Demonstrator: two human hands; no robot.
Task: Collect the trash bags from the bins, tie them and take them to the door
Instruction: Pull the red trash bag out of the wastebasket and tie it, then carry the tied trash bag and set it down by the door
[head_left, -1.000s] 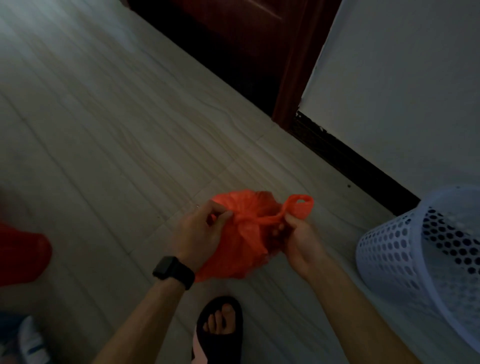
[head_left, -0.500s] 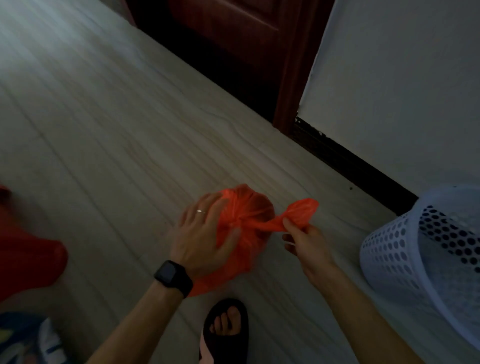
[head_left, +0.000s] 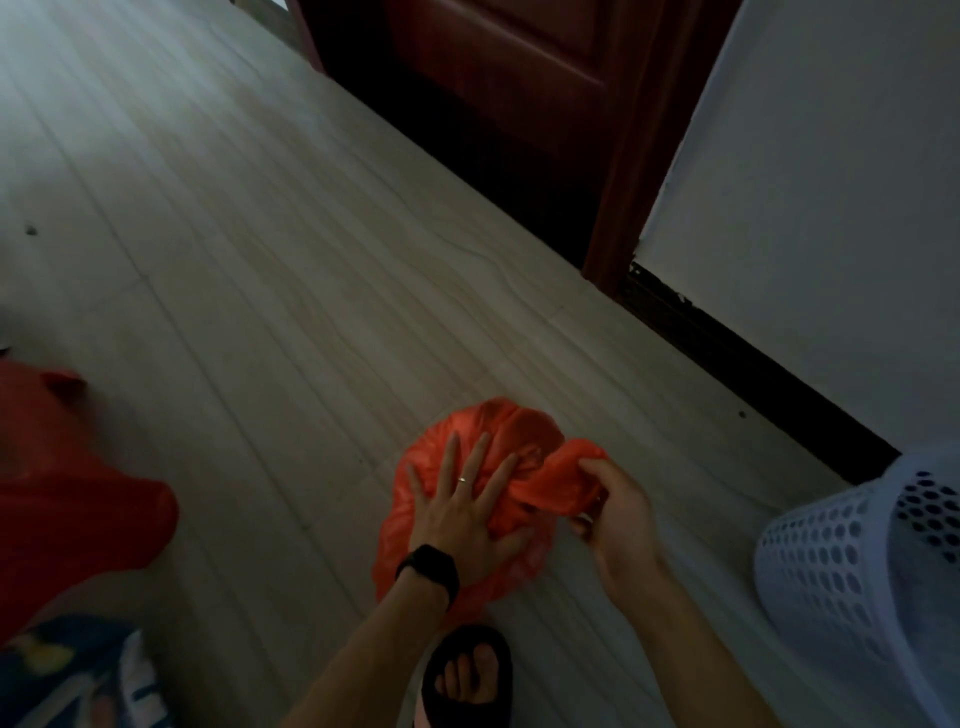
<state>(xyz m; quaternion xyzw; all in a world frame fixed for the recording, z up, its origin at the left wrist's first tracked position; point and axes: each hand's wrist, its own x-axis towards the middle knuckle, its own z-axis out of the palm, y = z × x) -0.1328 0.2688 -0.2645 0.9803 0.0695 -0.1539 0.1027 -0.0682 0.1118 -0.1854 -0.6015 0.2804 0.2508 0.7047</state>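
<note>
A small orange trash bag (head_left: 504, 431) lies on the pale wood floor near my feet. My left hand (head_left: 462, 509) rests flat on top of it, fingers spread, pressing it down. My right hand (head_left: 613, 514) is closed around the bag's bunched handles (head_left: 566, 478) at its right side. A white perforated bin (head_left: 852, 566) stands at the right edge, close to my right forearm. The dark red door (head_left: 519, 67) is ahead, set in a dark frame.
A red bag or cloth (head_left: 67, 493) sits at the left edge, with a printed item (head_left: 78, 675) below it. My foot in a black sandal (head_left: 467, 675) is just under the bag. A white wall with a dark skirting (head_left: 753, 358) runs along the right.
My left hand has let go of the bag's top and spread flat over it. My right hand has drawn in and closed on the handles. The view has come closer to the door.
</note>
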